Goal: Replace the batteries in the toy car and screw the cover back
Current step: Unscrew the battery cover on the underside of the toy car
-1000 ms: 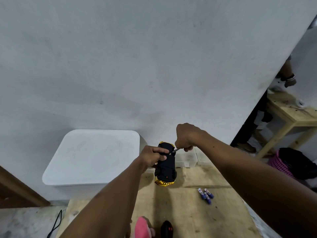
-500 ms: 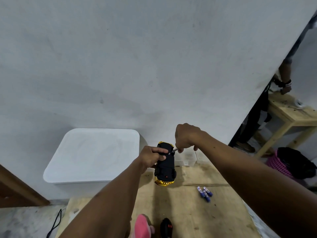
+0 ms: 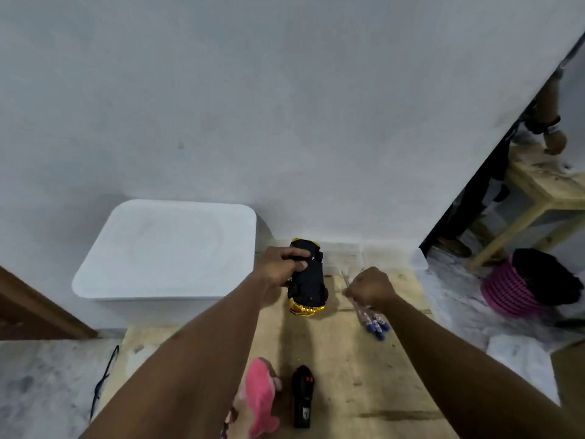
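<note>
The toy car [image 3: 307,282], gold-bodied with its black underside facing up, is held above the wooden table [image 3: 342,369] by my left hand [image 3: 281,269], whose fingers curl over its far end. To the right of the car, my right hand [image 3: 370,288] grips a thin screwdriver [image 3: 345,278] whose metal tip sticks up and left, apart from the car. Three blue-tipped batteries [image 3: 373,323] lie on the table just below that hand, partly hidden by it.
A white lidded bin [image 3: 167,251] stands left of the table against the grey wall. A black remote control [image 3: 303,396] and a pink plush toy [image 3: 261,396] lie near the front edge. At right are a pink basket [image 3: 509,293], a wooden bench and another person's hand [image 3: 554,139].
My right hand with the screwdriver has pulled away from the car's underside, moving right and down toward the batteries. The left hand still holds the car.
</note>
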The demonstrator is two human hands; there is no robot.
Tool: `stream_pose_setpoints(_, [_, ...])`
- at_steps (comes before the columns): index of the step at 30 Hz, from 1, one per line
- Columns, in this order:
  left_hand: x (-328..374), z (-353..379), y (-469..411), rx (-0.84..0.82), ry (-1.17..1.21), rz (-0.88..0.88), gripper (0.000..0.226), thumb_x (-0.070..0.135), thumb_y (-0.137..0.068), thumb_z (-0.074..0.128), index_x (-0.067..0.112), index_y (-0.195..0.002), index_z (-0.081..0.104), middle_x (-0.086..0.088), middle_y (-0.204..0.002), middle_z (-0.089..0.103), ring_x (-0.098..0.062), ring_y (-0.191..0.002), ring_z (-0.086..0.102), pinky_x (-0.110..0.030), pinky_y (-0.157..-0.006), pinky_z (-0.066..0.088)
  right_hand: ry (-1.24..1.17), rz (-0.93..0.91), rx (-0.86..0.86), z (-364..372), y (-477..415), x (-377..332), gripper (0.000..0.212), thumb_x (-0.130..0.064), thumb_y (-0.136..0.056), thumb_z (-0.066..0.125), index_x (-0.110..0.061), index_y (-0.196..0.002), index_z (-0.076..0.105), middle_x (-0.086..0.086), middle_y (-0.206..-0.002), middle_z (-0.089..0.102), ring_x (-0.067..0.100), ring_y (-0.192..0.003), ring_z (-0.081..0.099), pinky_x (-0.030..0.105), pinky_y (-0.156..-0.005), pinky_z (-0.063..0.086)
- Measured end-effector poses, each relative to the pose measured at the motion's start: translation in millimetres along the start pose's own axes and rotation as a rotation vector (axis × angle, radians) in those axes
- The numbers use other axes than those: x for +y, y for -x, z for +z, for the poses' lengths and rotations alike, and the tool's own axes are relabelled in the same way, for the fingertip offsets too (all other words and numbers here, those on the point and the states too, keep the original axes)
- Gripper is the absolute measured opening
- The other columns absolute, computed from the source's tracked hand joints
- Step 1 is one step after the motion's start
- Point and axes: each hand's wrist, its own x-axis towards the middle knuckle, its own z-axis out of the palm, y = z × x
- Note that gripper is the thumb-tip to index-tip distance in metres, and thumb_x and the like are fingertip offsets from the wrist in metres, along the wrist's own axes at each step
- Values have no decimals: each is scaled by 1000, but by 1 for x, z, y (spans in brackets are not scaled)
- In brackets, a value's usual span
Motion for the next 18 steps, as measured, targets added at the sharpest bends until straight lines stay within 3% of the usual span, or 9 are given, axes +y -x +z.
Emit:
stream_pose_setpoints(2, [-11, 4, -3, -23, 12, -9, 28, 5, -91, 66, 21, -112, 72, -1, -104, 70, -10, -87, 66, -19, -58, 53, 41, 59, -97, 38, -3, 23, 21, -16, -70, 83, -1, -70, 68, 9, -63, 68, 18, -49, 66, 25, -43, 53])
stream_pose_setpoints(4, [-23, 8, -6, -52, 22, -20, 28, 5, -92, 64, 20, -115, 70, -2, -107, 68, -11, -89, 64, -22, -63, 53, 119, 80, -130, 71, -10, 42, 30, -21, -67, 84, -3, -84, 68, 12, -77, 72, 24, -65, 73, 34, -55, 61])
stream_pose_setpoints(6, [-34, 11, -10, -64, 35, -38, 29, 5, -92, 64, 20, -115, 70, -4, -110, 68, -14, -91, 64, -25, -65, 54, 266, 40, -121, 91, -13, 53, 32, -29, -71, 81, -9, -93, 68, 7, -80, 72, 23, -76, 71, 31, -65, 59])
stream_pose_setpoints(9, [-47, 11, -14, -65, 22, -44, 32, 4, -91, 66, 25, -114, 71, -5, -113, 67, -16, -95, 65, -25, -64, 55, 366, -8, -121, 100, -15, 57, 29, -32, -79, 75, -7, -92, 70, 0, -69, 58, 15, -71, 59, 21, -58, 42])
stream_pose_setpoints(14, [-56, 7, -17, -83, 41, -52, 45, 4, -90, 67, 38, -118, 66, -10, -123, 61, -27, -108, 64, -32, -67, 59, 372, -80, -56, 97, -23, 58, 36, -41, -79, 77, -7, -87, 69, 3, -76, 69, 17, -68, 66, 25, -67, 56])
stream_pose_setpoints(18, [-50, 7, -13, -85, 27, -55, 46, 3, -90, 66, 42, -115, 65, -10, -124, 60, -28, -108, 64, -33, -69, 60, -251, -389, 341, 60, -21, 24, 8, -14, -83, 76, -14, -78, 70, 0, -73, 68, 19, -66, 64, 31, -62, 53])
